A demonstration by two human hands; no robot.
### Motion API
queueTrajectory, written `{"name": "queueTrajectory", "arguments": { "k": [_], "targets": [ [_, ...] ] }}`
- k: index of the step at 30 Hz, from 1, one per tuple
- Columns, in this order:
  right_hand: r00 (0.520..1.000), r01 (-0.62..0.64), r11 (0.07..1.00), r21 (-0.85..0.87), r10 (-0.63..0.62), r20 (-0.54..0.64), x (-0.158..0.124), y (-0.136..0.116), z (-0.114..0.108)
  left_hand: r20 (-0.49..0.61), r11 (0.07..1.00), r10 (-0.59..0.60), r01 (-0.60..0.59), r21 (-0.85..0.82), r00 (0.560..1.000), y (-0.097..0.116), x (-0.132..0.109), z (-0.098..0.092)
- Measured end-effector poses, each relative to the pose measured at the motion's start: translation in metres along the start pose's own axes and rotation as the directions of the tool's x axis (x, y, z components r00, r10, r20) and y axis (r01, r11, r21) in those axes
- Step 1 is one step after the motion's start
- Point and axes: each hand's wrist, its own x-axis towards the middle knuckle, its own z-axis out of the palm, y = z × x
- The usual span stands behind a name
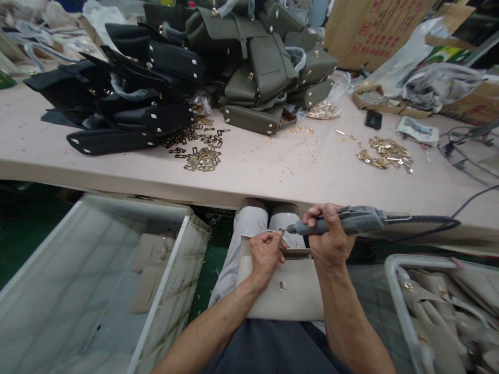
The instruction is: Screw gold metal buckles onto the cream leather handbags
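My right hand (326, 236) is clamped around a grey power tool (343, 222), its tip at the top edge of the beige bag (284, 291) lying on my lap. My left hand (267, 254) pinches that edge beside the tip, below the table (253, 166).

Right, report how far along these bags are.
Possibly done: black bags and olive bags piled on the table. In hand: left hand pinches the beige bag, right hand holds the rotary tool at its top edge. Possibly left: beige bags in the right crate, loose gold fittings.
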Motion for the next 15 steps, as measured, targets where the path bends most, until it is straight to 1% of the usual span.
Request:
{"name": "queueTrajectory", "arguments": {
  "k": [15],
  "targets": [
    [1.000, -0.003, 1.000, 0.019, 0.003, 0.001, -0.0012, -0.0017, -0.0015, 0.015, 1.000, -0.012, 0.012, 0.011, 1.000, -0.0041, 0.0022, -0.0016]
  ]
}}
